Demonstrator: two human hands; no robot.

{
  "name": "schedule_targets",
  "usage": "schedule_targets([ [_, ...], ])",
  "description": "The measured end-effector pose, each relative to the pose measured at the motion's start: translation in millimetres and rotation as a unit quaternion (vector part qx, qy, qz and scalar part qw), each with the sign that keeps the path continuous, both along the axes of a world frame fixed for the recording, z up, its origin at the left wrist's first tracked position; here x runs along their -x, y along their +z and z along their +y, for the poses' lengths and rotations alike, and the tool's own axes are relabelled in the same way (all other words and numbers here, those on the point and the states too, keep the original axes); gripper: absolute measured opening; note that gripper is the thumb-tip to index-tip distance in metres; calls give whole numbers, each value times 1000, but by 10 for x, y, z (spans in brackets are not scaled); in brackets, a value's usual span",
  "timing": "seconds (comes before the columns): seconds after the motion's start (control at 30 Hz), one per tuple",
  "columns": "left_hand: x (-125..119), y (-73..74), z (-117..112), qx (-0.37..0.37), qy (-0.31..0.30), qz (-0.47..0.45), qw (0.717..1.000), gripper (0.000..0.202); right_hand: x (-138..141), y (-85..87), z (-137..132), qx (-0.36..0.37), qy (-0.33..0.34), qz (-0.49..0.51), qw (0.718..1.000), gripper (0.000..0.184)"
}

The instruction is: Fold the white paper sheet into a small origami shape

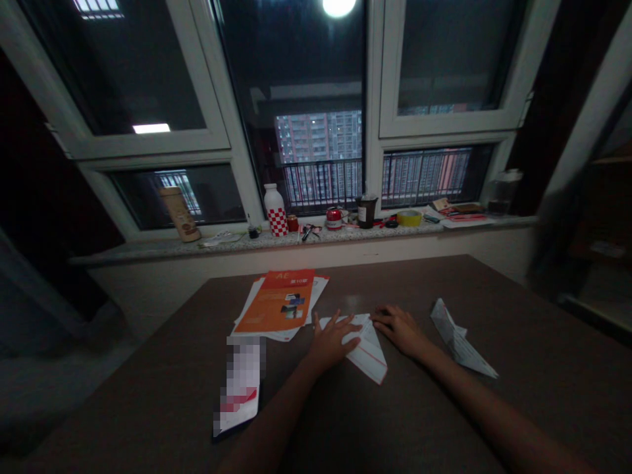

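A folded sheet of white paper with red lines lies on the dark table in front of me. My left hand rests flat over its left side, fingers spread and pressing it down. At the paper's upper right corner, my right hand lies low on the table with its fingers stretched toward the edge, fingertips touching or just beside it. To the right of that hand is a second paper piece, folded into a pointed shape with a raised tip.
An orange booklet lies on loose white sheets, left of my hands. Nearer me is a phone, its screen blurred out. On the windowsill stand a tan tumbler, a checkered bottle, a dark cup and yellow tape.
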State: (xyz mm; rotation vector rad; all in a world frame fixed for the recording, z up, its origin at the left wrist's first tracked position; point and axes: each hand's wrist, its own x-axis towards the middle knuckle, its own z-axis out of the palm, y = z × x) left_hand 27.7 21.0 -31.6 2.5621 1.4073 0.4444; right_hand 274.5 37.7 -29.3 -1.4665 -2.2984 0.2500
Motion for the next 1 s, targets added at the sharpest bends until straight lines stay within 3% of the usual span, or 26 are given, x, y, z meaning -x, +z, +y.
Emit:
schedule_targets([
  [0.43, -4, -13, 9, 1, 5, 7, 1000, 39, 78, -8, -18, -34, -28, -46, 998, 37],
  [0.73, 3, 22, -6, 6, 2, 8, 1000, 39, 24, 8, -5, -19, 5, 38, 999, 35],
  [1.0, -5, 7, -10, -6, 6, 12, 1000, 38, 43, 7, -3, -7, -2, 25, 1000, 31],
])
